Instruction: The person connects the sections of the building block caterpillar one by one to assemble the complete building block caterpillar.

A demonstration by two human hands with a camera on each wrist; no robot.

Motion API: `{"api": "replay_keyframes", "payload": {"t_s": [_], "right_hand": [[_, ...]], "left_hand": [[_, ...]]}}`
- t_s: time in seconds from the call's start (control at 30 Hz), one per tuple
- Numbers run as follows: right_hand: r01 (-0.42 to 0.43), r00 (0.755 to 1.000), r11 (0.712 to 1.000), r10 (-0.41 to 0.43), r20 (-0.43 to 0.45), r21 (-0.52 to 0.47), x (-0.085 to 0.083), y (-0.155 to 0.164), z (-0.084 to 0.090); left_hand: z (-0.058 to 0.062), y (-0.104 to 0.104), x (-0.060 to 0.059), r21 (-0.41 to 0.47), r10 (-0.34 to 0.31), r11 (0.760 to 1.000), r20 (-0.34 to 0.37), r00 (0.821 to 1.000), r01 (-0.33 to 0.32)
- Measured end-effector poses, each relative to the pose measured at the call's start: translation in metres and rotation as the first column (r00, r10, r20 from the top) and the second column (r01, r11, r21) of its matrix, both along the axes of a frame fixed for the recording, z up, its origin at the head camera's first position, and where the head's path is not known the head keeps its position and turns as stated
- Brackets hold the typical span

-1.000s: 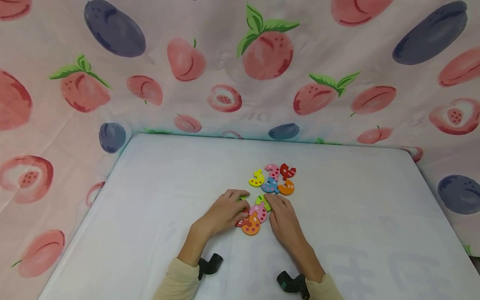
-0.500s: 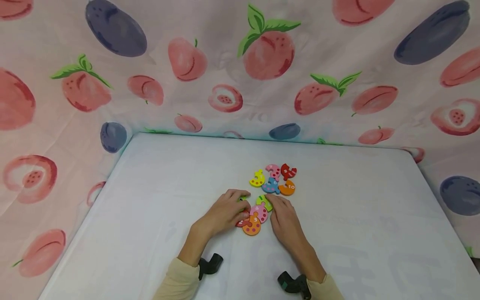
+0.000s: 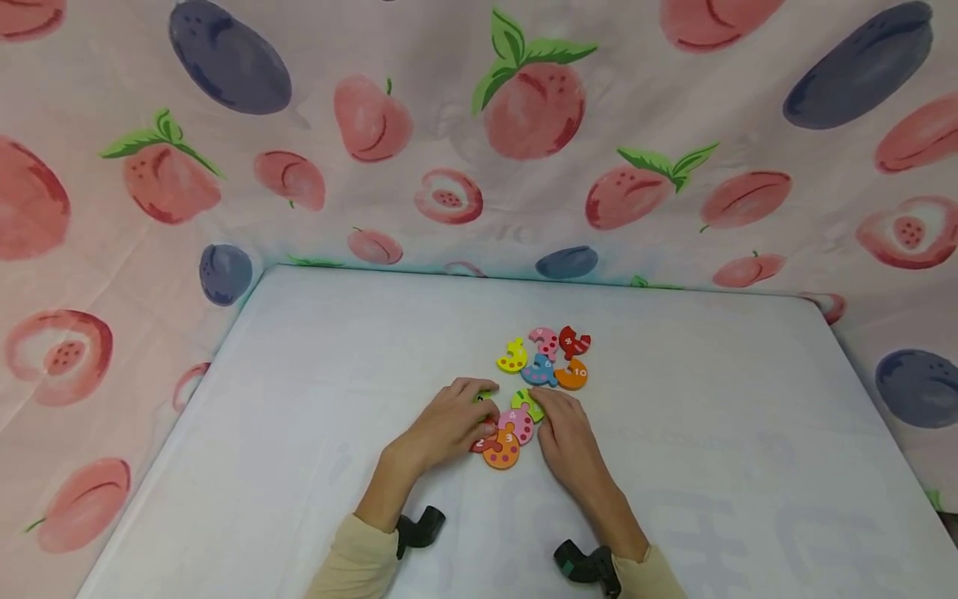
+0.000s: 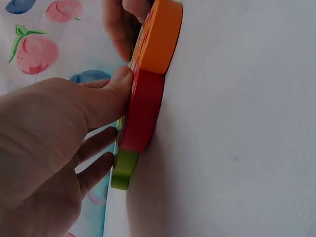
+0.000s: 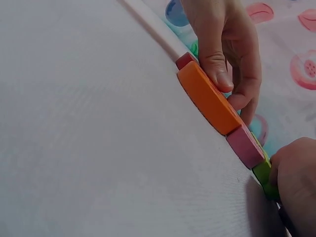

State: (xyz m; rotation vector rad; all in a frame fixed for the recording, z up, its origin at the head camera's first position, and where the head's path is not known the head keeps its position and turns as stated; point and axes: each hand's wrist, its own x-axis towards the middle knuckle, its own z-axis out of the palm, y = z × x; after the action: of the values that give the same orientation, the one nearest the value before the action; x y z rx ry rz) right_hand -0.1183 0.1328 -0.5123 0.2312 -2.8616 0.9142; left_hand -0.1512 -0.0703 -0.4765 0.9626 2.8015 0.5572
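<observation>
A row (image 3: 503, 457), apparently joined, lies between the left hand (image 3: 446, 423), fingers spread against it, and the right hand (image 3: 566, 431), touching it, grip unclear; five pieces (image 3: 535, 371) beyond both seem left to add.

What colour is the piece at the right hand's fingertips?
The piece is bright green; the head view shows it best.
</observation>
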Motion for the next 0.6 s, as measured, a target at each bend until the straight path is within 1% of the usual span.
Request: {"api": "replay_keyframes", "payload": {"t_s": [0.17,0.3,0.47,0.6], "right_hand": [[0.000,1.000,0.999,0.000,-0.002,-0.052,-0.001,0.002,-0.001],[0.017,1.000,0.993,-0.016,0.012,-0.116,-0.001,0.003,0.000],[0.090,0.995,0.975,-0.081,0.050,-0.203,-0.003,0.004,0.002],[0.147,0.988,0.961,-0.132,0.077,-0.236,-0.004,0.005,0.004]], "left_hand": [[0.005,0.009,0.004,-0.045,-0.034,0.998,-0.030,0.999,0.033],[0.007,0.015,0.008,-0.068,-0.053,0.996,-0.015,0.998,0.052],[0.005,0.019,0.010,-0.099,-0.093,0.991,0.011,0.996,0.094],[0.002,0.021,0.010,-0.098,-0.103,0.989,0.037,0.994,0.106]]}}
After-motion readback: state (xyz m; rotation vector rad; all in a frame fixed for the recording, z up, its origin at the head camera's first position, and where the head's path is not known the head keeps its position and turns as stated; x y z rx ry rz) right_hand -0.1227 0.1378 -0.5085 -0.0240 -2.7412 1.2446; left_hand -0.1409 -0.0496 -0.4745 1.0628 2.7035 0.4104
